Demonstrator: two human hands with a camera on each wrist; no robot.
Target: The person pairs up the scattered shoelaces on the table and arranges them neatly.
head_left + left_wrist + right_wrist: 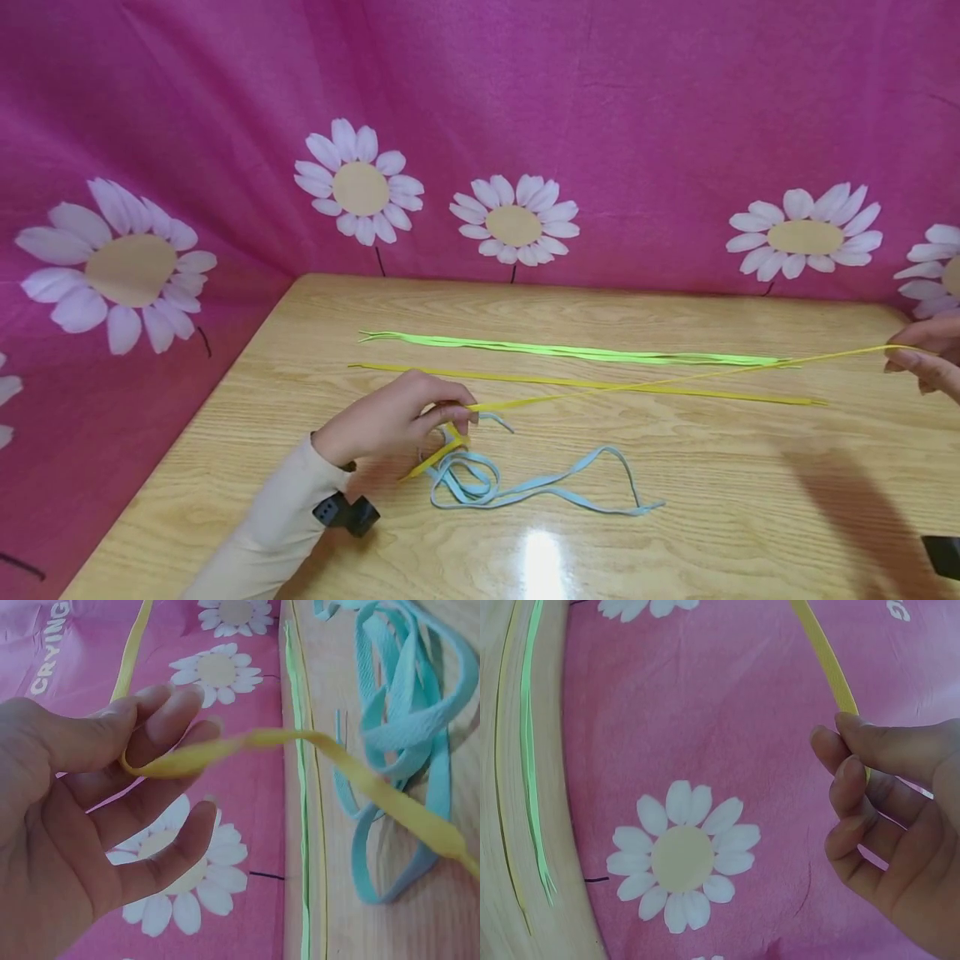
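Observation:
A yellow shoelace (570, 395) stretches taut above the table between both hands. My left hand (408, 414) pinches it between thumb and index finger; a loose tail (390, 799) hangs past the fingers over the pale blue shoelace. At the far right, my right hand (930, 354) pinches the lace near its other end, also seen in the right wrist view as a yellow strip (829, 660) running up from the fingertips. Below the left hand, the pale blue shoelace (543, 482) lies loosely coiled on the table.
Bright green shoelaces (570, 350) lie straight along the back of the wooden table (712, 517). In front of them another yellow shoelace (720, 393) lies straight. A pink cloth (622, 100) printed with daisies hangs behind and to the left.

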